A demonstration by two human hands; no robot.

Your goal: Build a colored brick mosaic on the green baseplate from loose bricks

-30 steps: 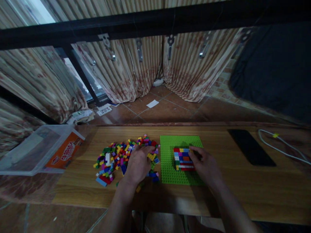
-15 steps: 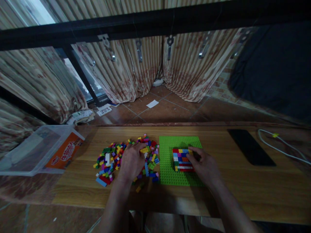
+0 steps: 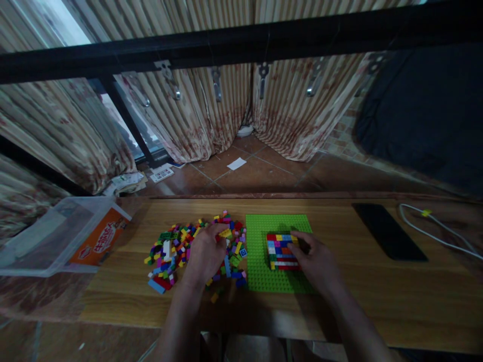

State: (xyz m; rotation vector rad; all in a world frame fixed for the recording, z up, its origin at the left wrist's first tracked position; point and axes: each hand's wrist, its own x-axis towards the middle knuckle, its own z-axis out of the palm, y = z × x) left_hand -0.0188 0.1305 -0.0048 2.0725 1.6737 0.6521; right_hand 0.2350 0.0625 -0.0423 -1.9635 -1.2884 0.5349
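Observation:
A green baseplate lies on the wooden table. On it stands a low block of many-coloured bricks. My right hand rests against the block's right side, fingers on its top edge. Left of the plate is a loose pile of small coloured bricks. My left hand lies on that pile with the fingers curled around a yellow brick at its far edge.
A clear plastic box with an orange label sits at the table's left end. A black phone and a white cable lie at the right. Curtains, a black bar and tiled floor are beyond the table.
My left hand has drawn back leftward across the pile and closed its fingers on a yellow brick. My right hand has stayed at the block.

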